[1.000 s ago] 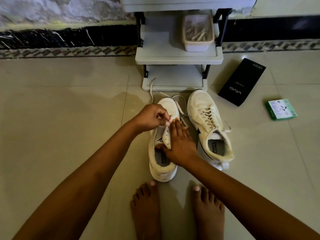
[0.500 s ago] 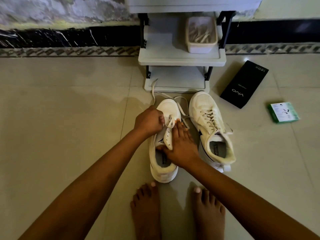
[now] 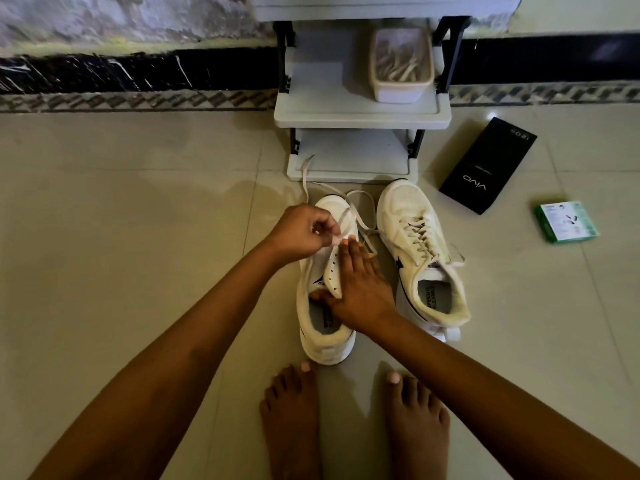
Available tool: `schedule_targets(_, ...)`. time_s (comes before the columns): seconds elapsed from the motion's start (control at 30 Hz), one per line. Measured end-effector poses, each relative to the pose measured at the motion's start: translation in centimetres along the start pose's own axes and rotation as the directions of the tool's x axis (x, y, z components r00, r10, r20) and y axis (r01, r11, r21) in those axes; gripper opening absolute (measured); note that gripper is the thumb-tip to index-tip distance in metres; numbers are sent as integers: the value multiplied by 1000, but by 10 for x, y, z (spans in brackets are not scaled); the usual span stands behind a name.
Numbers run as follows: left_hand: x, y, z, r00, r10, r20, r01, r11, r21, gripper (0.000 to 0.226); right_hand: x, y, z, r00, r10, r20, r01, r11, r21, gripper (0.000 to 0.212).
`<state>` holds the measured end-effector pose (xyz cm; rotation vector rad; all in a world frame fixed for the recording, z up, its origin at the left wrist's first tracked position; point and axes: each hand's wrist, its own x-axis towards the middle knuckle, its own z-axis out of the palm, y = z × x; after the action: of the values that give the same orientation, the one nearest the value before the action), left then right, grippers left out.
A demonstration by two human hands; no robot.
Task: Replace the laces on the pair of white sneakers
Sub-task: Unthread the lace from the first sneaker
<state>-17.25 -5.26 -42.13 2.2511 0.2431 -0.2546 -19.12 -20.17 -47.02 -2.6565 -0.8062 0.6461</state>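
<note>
The lacing of the left-hand sneaker (image 3: 325,306) is in hand: this shoe lies on the floor directly under both hands, heel toward the bare feet (image 3: 349,420), with most of its eyelets seen empty. The left hand (image 3: 303,233) is curled, and a white lace (image 3: 349,216) is pinched between its thumb and fingertips just above the lower eyelets near the toe; from that pinch the lace runs away in loose loops beyond the hands, one end trailing toward the foot of the shelf rack (image 3: 360,116). The right hand (image 3: 360,289) is laid flat, fingers straight and together, pressed on the tongue and the right eyelet flap, with the thumb hooked at the mouth of the shoe, so that the shoe is steadied. Whether the lace is being drawn out or threaded in cannot be told for certain; threading at the lowest eyelets is judged likelier. Just to the right of the right hand the second sneaker (image 3: 419,251) stands fully laced. A tub of laces (image 3: 401,67) sits on the rack, well beyond the hands; a black Vivo phone box (image 3: 488,166) and a small green box (image 3: 566,221) lie far to the right. The next move calls for the lace tip to be guided through an eyelet while the flap is held down, with both ends kept even.
</note>
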Motion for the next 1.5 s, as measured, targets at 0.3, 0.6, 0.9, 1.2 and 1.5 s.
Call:
schedule_targets(0.3,3,-10,12,985,-165,-40,168,910,380,28,-1,-2,-1,1000,5,-5,-5,1000,-2,100)
schedule_targets(0.6,-2,0,1,987,-156,-23,156,988,1,10,1,0,-1,1000,-12,23,13,1000,-16,99)
schedule_targets(0.9,1,-6,8,985,-165,-45,171,937,305,26,0,-3,-2,1000,1,30,-1,1000,-19,98)
schedule_targets(1.2,2,-7,15,987,-111,-114,142,936,321,7,1,-4,-3,999,10,46,-8,999,-39,97)
schedule_targets(1.5,-1,2,7,985,-167,-43,170,984,61,25,0,-5,-4,999,5,40,-4,999,-40,96)
